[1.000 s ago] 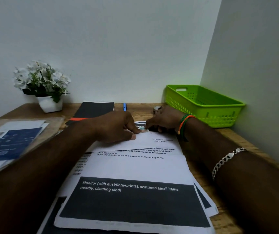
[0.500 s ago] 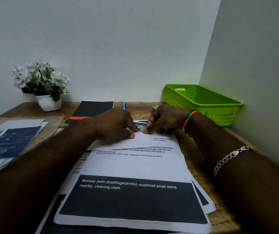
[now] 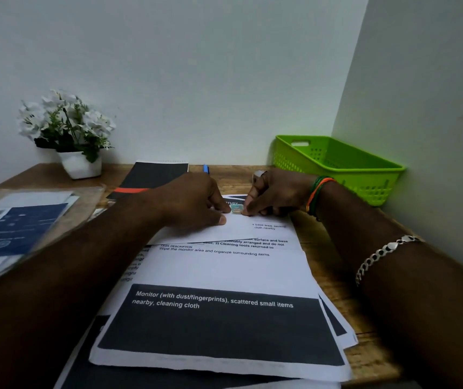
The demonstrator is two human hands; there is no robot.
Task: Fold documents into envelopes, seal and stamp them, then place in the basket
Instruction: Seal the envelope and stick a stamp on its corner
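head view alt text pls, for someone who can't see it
Two hands, left hand and right hand, press a small teal stamp onto a white envelope atop printed documents on a wooden desk. A green basket sits right, a potted white flower plant left.

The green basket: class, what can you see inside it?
The green basket shows only bare mesh walls and part of its floor; no envelopes are visible. Its near wall hides the lower front inside.

A wooden desk point(image 3: 322, 245) sits in a corner of plain white walls point(image 3: 196, 66) (dimly lit).
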